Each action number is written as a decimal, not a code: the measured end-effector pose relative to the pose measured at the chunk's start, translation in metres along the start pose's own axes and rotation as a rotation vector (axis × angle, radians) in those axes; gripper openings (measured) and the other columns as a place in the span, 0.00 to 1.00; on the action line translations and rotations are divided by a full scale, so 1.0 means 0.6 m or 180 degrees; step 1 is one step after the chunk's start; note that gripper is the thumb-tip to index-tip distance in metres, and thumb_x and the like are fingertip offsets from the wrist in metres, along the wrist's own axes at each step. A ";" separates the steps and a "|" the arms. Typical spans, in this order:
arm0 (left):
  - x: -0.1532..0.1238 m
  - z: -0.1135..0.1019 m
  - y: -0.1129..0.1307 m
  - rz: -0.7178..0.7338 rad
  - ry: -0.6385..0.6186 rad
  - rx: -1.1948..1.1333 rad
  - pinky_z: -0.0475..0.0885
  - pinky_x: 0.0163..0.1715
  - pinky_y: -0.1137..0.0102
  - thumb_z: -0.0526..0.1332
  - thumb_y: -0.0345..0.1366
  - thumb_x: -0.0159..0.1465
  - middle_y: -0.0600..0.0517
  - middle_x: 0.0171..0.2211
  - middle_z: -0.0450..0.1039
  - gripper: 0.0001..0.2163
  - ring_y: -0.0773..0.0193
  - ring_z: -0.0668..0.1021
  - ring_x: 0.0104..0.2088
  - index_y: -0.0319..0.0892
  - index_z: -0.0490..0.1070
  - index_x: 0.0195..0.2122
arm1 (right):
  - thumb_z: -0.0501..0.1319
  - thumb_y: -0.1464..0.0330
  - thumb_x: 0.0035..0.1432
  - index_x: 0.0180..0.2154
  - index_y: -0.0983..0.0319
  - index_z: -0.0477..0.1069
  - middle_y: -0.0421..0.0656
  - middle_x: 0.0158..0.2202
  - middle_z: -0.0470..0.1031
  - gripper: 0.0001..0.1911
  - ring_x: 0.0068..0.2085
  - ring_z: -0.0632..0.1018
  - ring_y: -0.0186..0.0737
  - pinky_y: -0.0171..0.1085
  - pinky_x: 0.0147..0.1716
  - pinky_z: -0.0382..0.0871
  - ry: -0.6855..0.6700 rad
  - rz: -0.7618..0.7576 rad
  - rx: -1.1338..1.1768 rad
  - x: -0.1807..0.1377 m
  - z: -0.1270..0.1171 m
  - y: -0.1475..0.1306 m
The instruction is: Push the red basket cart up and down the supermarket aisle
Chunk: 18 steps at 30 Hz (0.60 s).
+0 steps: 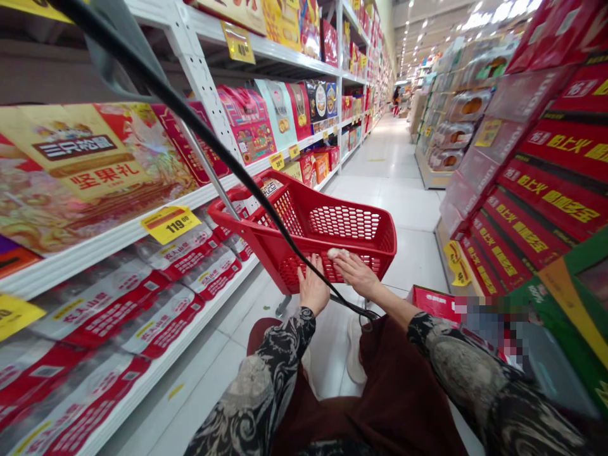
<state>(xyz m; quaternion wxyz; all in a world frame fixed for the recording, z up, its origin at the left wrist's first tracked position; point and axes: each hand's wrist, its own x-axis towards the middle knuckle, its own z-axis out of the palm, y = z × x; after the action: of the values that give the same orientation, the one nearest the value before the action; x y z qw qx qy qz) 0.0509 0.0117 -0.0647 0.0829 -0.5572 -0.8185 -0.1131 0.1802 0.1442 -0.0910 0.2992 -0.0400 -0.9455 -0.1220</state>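
Observation:
A red plastic shopping basket cart (332,244) with perforated sides stands low in front of me; its inside shows no goods. My left hand (314,286) rests with outstretched fingers against the near side of the basket. Beside it, my right hand (357,273) presses a small white wipe (336,253) to the same side, just below the rim. Whether the wipe is cloth or tissue, I cannot tell. A grey metal handle bar (209,168) rises from the basket's left end. A black cable (228,158) crosses the view and hides part of the basket and my left hand's edge.
Shelves on the left hold gift boxes (95,171) and wrapped bottle packs (109,297). Stacked red cartons (536,190) line the right, with a red box (434,303) near my right arm. A white tiled aisle (380,155) runs ahead, where a distant person (396,101) is seen.

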 end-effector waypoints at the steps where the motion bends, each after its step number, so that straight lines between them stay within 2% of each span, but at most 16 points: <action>1: -0.005 0.002 -0.003 0.0018 -0.0032 0.0005 0.49 0.62 0.48 0.52 0.28 0.55 0.37 0.66 0.44 0.33 0.52 0.50 0.66 0.30 0.47 0.64 | 0.52 0.77 0.60 0.55 0.68 0.65 0.52 0.59 0.64 0.22 0.62 0.61 0.48 0.53 0.58 0.59 -0.0122 -0.0034 0.0017 -0.011 0.010 -0.005; 4: -0.018 0.007 -0.013 0.0034 -0.0154 -0.0026 0.48 0.62 0.48 0.52 0.28 0.54 0.37 0.66 0.44 0.34 0.53 0.49 0.66 0.30 0.48 0.64 | 0.54 0.78 0.57 0.54 0.69 0.66 0.54 0.58 0.66 0.22 0.61 0.63 0.49 0.53 0.56 0.62 -0.0465 -0.0100 0.0079 -0.034 0.025 -0.023; 6: -0.020 0.007 -0.020 0.0006 -0.0196 -0.0075 0.48 0.62 0.48 0.52 0.28 0.54 0.38 0.66 0.43 0.34 0.52 0.49 0.66 0.30 0.48 0.64 | 0.53 0.78 0.58 0.54 0.68 0.66 0.53 0.58 0.65 0.22 0.61 0.63 0.49 0.52 0.57 0.62 -0.0513 -0.0125 0.0133 -0.026 0.020 -0.031; 12: 0.001 -0.011 -0.048 -0.0328 -0.0055 -0.0115 0.48 0.62 0.49 0.51 0.30 0.56 0.39 0.66 0.43 0.32 0.52 0.50 0.66 0.30 0.48 0.64 | 0.49 0.76 0.62 0.57 0.65 0.63 0.49 0.59 0.64 0.22 0.64 0.56 0.46 0.50 0.61 0.54 0.0184 -0.0017 0.0039 0.076 -0.007 -0.026; 15: 0.002 -0.015 -0.058 -0.0373 -0.0044 -0.0132 0.48 0.62 0.49 0.51 0.30 0.57 0.39 0.66 0.43 0.32 0.52 0.50 0.66 0.31 0.48 0.64 | 0.49 0.76 0.62 0.56 0.66 0.64 0.50 0.59 0.65 0.21 0.63 0.59 0.46 0.51 0.60 0.55 0.0190 -0.0070 0.0001 0.088 0.013 -0.026; 18: -0.010 -0.012 -0.067 -0.0314 -0.0099 -0.0168 0.48 0.62 0.48 0.52 0.30 0.56 0.38 0.66 0.43 0.33 0.53 0.50 0.66 0.30 0.47 0.64 | 0.51 0.76 0.61 0.55 0.66 0.65 0.51 0.59 0.65 0.21 0.62 0.62 0.46 0.51 0.59 0.58 -0.0175 -0.0210 0.0133 0.058 0.048 -0.041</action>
<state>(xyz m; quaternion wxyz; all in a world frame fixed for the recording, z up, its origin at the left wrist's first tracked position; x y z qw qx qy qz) 0.0157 -0.0096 -0.0631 0.0498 -0.5198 -0.8429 -0.1299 0.1322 0.1277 -0.0991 0.2697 -0.0059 -0.9565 -0.1108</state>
